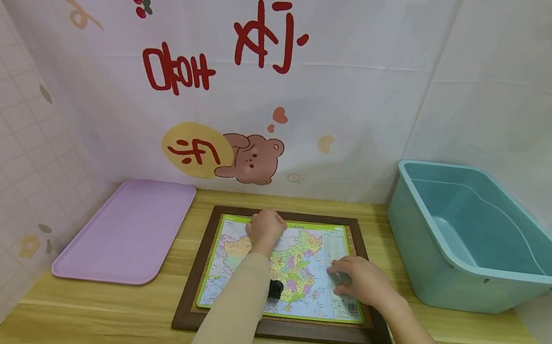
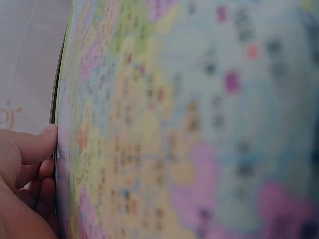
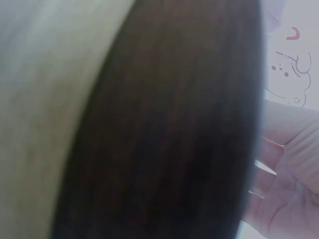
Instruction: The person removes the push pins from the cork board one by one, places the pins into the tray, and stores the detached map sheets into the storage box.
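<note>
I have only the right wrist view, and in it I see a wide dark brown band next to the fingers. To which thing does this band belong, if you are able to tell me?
Observer: It is one side of a rectangular frame that surrounds a map of China.
Operator: Thank you. And where is the left hand, which I do not see?
Observer: It is at the far edge of the map.
Operator: Understood. What is standing to the right of the frame?
Observer: A light blue plastic tub, open at the top.
</note>
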### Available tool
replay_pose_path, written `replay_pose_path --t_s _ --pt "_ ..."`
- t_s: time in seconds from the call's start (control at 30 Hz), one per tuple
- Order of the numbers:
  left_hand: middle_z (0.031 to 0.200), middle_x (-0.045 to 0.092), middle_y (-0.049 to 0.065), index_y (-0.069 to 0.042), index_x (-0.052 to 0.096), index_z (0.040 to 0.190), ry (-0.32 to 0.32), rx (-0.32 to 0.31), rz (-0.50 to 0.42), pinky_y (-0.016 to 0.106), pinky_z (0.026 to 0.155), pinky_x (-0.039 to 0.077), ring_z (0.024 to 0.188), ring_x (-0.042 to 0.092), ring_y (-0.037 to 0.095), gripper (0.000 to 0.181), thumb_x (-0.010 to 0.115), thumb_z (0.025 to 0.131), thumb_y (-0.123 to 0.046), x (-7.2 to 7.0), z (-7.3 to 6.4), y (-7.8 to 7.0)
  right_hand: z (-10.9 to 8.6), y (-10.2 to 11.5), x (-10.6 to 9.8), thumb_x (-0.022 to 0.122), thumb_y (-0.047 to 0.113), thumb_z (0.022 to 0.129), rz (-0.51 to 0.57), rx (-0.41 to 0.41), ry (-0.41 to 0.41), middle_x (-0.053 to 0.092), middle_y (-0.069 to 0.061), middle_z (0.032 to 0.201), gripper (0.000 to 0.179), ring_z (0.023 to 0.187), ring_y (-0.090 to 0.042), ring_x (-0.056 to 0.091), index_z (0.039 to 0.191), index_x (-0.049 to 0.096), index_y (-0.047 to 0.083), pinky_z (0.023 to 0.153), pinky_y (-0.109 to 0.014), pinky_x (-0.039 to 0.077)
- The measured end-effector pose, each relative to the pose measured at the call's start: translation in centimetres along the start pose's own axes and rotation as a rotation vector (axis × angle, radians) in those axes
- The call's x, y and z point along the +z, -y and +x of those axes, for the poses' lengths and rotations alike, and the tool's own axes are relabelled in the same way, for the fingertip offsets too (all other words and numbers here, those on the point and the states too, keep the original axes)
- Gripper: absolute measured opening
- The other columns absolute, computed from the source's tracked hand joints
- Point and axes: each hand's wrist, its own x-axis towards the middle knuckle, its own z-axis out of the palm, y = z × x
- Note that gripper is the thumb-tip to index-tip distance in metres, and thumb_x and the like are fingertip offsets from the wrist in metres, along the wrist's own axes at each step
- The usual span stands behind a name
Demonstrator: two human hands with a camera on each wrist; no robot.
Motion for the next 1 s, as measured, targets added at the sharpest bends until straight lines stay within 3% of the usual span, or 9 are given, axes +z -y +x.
replay_pose_path --t_s 0.63,1.0 --pt "0.088 0.064 -0.001 -0.016 0.072 0.073 0.057 0.037 0.027 0.054 0.097 0.035 0.104 0.052 0.03 0.021 0.073 0.092 -0.027 -0.43 -0.09 0.34 -0.03 0.06 0.05 0.087 0.018 0.075 0.004 -0.003 -0.002 0.067 -0.011 0.119 0.042 0.109 -0.034 0.062 0.113 0.074 0.008 0.087 -0.047 0.053" --pt "0.085 0.064 -0.003 -0.018 0.071 0.073 0.084 0.042 -0.044 0.055 0.098 0.033 0.105 0.052 0.03 0.021 0.072 0.092 -0.027 -0.35 0.29 0.87 0.0 0.08 -0.02 0.087 0.019 0.074 -0.003 -0.005 -0.001 0.068 -0.011 0.118 0.041 0.108 -0.033 0.062 0.112 0.075 0.009 0.088 -0.047 0.053"
